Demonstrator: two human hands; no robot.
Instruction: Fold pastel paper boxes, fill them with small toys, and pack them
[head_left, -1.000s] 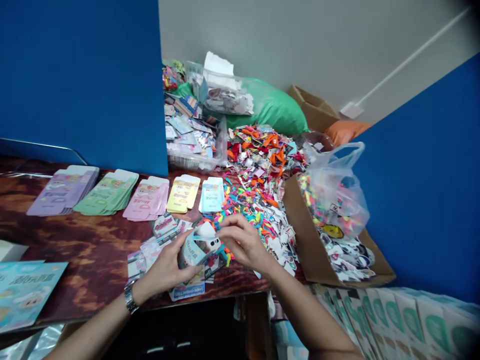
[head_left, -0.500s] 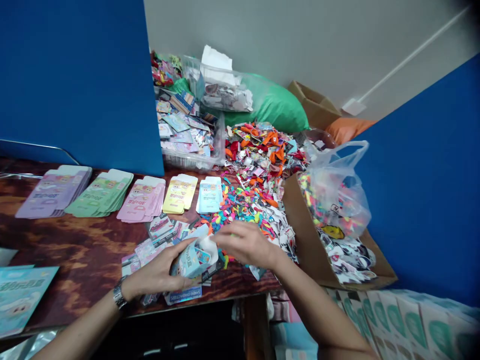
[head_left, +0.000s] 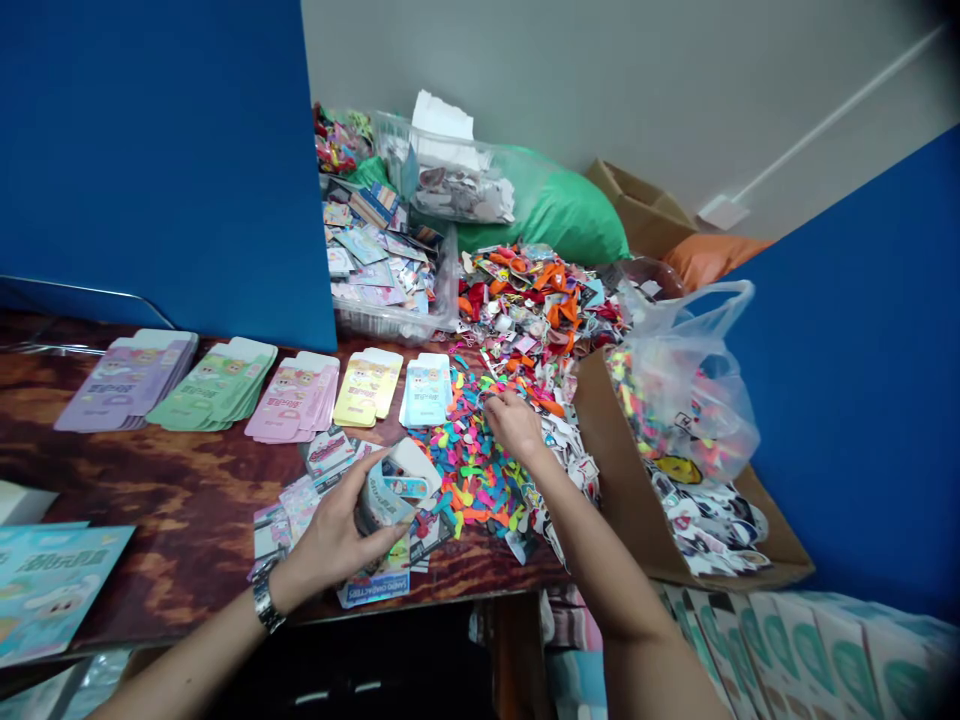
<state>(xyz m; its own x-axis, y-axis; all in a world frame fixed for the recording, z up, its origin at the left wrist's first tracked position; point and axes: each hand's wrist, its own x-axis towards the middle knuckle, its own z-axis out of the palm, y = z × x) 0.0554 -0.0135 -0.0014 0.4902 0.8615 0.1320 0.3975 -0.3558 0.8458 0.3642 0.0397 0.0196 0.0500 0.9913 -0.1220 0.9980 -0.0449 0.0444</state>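
Observation:
My left hand (head_left: 349,525) is wrapped round a small light-blue carton (head_left: 390,500), tilted with its open top toward me. Inside the carton a blue printed piece shows. Over the heap of small bright balloons (head_left: 472,470), my right hand (head_left: 514,420) reaches down with its fingertips pinched together. Whatever the fingertips hold, if anything, is too small to make out. Beneath the carton lie scattered printed cards (head_left: 375,588). Close behind it stands a flat stack of light-blue cartons (head_left: 426,390).
Flat carton stacks in yellow (head_left: 367,385), pink (head_left: 292,395), green (head_left: 214,383) and purple (head_left: 127,380) line the table's back. A clear bin (head_left: 390,318) holds cards. Right are a cardboard box (head_left: 622,470) and a plastic bag (head_left: 697,370). Blue panels (head_left: 157,160) flank the table.
My right hand has left the carton's opening and moved right and back to the bright heap. The carton in my left hand has tilted, showing more of its inside. The view has shifted slightly.

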